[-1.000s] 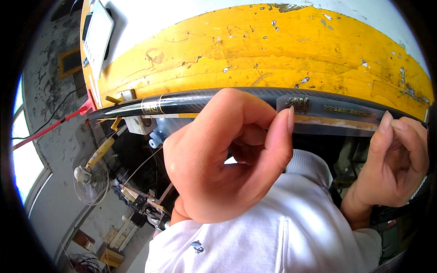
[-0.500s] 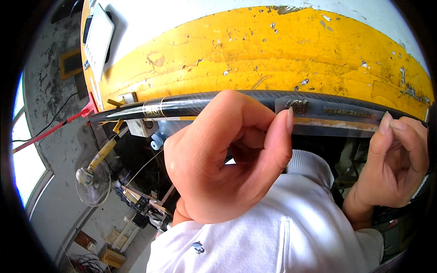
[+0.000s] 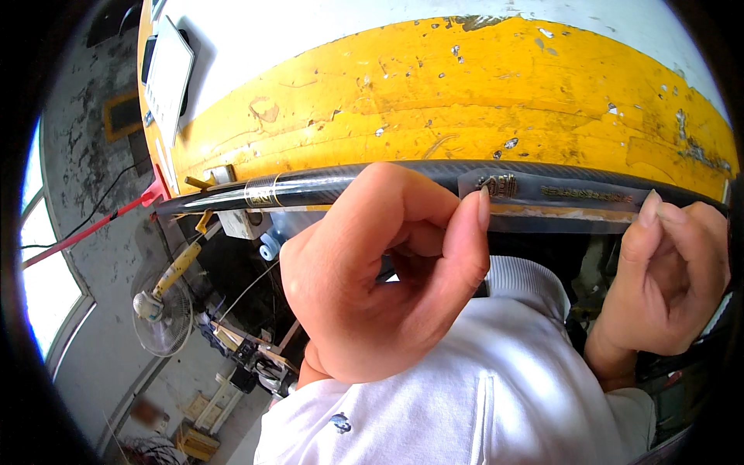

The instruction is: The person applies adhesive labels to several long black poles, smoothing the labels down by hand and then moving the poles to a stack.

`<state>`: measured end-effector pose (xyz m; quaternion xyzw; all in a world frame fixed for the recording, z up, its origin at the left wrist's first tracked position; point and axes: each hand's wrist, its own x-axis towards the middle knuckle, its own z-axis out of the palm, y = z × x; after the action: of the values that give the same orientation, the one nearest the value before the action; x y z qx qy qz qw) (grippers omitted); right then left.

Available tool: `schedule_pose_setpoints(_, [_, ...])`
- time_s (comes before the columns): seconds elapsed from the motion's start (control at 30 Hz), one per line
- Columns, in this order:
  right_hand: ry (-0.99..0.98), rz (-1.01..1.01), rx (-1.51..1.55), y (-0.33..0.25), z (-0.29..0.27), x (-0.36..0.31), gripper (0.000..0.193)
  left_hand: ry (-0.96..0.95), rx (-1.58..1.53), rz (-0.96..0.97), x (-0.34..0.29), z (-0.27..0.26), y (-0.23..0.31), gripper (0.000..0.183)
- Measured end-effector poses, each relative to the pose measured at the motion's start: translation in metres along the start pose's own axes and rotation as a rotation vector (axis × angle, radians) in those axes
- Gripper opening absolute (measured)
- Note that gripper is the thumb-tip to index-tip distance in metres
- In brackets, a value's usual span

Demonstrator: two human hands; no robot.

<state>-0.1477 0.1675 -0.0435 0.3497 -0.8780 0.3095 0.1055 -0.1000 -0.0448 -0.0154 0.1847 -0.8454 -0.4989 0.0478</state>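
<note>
Status from the head view: person is applying a clear decal strip [image 3: 570, 203] onto a dark glossy carbon-weave rod [image 3: 325, 184]. The rod runs nearly level across the middle of the frame, from its thin tip at mid-left to the right edge, in front of a chipped yellow-and-white surface [image 3: 480, 85].

Left hand [image 3: 384, 283], centre frame: fingers curled, thumb and index tip pinched on the strip's left end, right at the rod. Right hand [image 3: 670, 275], right edge: fingertips closed on the strip's right end. Hands are well apart, one at each end, strip held taut between them.

Done, by the look of it: strip is lined up along the rod, its upper edge with the gold marking lying over the dark shaft. A gold band [image 3: 263, 191] already sits on the rod further left.

Left, by the look of it: lower edge of the strip hangs clear below the rod, so it isn't wrapped or pressed down. Can't tell whether the top edge is actually stuck or just resting. Judgement: early to mid placement, smoothing and wrap-around still outstanding.

Background only: white sleeves across the bottom, a standing fan [image 3: 159, 310] and red cable [image 3: 85, 232] at lower and mid left, a grey panel [image 3: 167, 74] at upper left.
</note>
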Motion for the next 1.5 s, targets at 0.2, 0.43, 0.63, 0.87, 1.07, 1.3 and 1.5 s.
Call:
schedule_pose_setpoints(0.2, [-0.143, -0.137, -0.279, -0.001, -0.007, 0.000, 0.033, -0.005, -0.015, 0.018, -0.001, 0.001, -0.003, 0.020])
schedule_pose_setpoints(0.43, [-0.178, 0.023, -0.176, -0.031, 0.023, -0.009, 0.045, 0.021, -0.037, -0.002, -0.003, 0.003, -0.003, 0.020])
schedule_pose_setpoints(0.63, [-0.154, 0.026, -0.061, -0.047, 0.044, 0.000, 0.062, 0.058, -0.033, -0.023, -0.003, 0.006, 0.000, 0.021])
schedule_pose_setpoints(0.87, [0.003, 0.215, -0.145, -0.018, 0.022, -0.035, 0.054, -0.014, -0.062, -0.092, -0.002, 0.000, 0.004, 0.018])
schedule_pose_setpoints(1.07, [-0.062, 0.212, -0.189, -0.034, 0.030, -0.026, 0.057, 0.007, -0.041, -0.047, -0.003, 0.003, 0.003, 0.020])
schedule_pose_setpoints(1.3, [-0.151, 0.160, -0.158, -0.049, 0.044, -0.009, 0.061, 0.087, 0.155, 0.046, -0.007, -0.006, 0.000, 0.013])
schedule_pose_setpoints(1.5, [-0.191, 0.136, -0.179, -0.058, 0.049, -0.002, 0.066, 0.117, 0.274, 0.158, -0.008, -0.026, -0.019, 0.018])
